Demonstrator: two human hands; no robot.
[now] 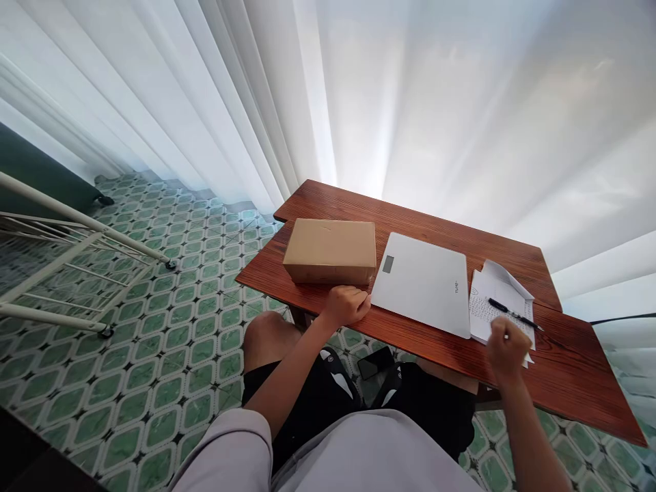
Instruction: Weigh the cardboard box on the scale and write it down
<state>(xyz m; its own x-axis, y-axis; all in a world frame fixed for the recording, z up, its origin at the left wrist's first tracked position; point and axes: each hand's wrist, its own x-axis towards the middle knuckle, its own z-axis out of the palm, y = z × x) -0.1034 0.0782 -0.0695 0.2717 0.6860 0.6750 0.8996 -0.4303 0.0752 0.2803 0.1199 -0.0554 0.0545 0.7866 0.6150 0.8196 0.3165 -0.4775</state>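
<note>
A closed brown cardboard box (pixel 331 250) lies on the left part of a red-brown wooden table (pixel 574 362). My left hand (pixel 346 305) rests on the table edge right in front of the box, fingers curled, touching its near side. A flat white scale (pixel 423 281) with a small display lies in the middle. To its right are white papers (pixel 499 301) with a black pen (pixel 512 313) on top. My right hand (pixel 506 350) hovers curled over the near edge of the papers, close to the pen.
White curtains (pixel 410 102) hang behind the table. The floor has green patterned tiles (pixel 169 328). A white metal rack (pixel 66 260) lies at the left. A dark phone (pixel 375 361) rests on my lap under the table edge.
</note>
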